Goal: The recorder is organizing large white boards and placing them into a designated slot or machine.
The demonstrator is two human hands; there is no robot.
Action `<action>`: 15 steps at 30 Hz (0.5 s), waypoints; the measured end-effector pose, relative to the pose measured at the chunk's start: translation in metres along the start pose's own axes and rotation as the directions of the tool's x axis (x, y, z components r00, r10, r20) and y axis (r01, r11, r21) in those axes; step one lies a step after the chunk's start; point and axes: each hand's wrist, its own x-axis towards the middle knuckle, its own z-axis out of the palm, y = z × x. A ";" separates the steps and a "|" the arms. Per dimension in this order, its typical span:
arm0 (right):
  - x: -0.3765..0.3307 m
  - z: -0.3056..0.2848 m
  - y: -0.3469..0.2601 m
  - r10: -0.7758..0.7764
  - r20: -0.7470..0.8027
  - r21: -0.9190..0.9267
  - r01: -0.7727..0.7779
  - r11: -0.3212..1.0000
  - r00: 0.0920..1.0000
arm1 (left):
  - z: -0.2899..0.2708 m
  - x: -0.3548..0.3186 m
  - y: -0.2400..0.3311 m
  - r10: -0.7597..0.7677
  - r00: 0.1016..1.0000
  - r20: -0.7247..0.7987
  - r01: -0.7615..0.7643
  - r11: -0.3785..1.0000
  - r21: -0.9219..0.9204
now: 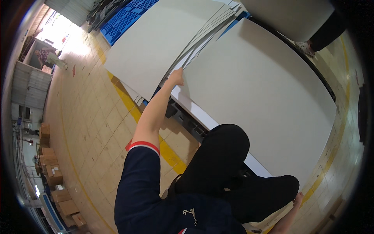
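**Sheet Handling: Grip and Support Positions at the Stack**

Your left hand (177,77) is extended forward at full arm's reach and sits at the near corner of the lifted sheets (202,37). Its fingers are closed on the edges of several thin grey-white sheets, which fan apart above the hand. Holding at the corner appears to be what peels these few sheets clear of the rest, so they separate along one edge rather than dragging flat.

The lifted sheets rise between two large flat stacks. The right stack (265,93) lies directly in front of you and carries the weight of the board below the fan. The left stack (152,43) lies just beside it, on a blue pallet (124,17). Both stacks rest low, near the tiled floor (97,117), not on a bench, which is why you lean over them with one black-trousered knee (226,148) raised against the near edge of the right stack.

Your right hand (298,199) is at the lower edge of the view, touching the near right corner of the same stack. Whether its fingers are closed or spread cannot be told; only part of the hand shows. Its placement suggests bracing.

A yellow floor line (128,101) runs beneath the stack edge. Cardboard boxes (52,171) stand well apart at your far left.
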 end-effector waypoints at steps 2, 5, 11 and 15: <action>-0.003 0.006 0.002 0.016 -0.030 -0.012 -0.016 1.000 0.999 | -0.004 0.002 0.005 0.046 0.999 0.024 -0.047 0.999 0.013; -0.003 0.024 0.005 0.038 -0.041 -0.001 -0.038 0.999 0.998 | -0.017 0.003 -0.002 0.095 0.993 0.064 -0.094 0.995 -0.014; 0.029 -0.124 0.045 -0.478 -0.250 -0.361 0.377 0.853 0.842 | 0.033 0.009 0.032 0.177 0.983 0.053 -0.171 0.980 -0.097; -0.015 -0.023 0.050 -0.235 -0.025 -0.155 0.229 0.961 0.972 | 0.032 0.015 0.036 0.115 0.909 0.399 -0.150 0.987 0.055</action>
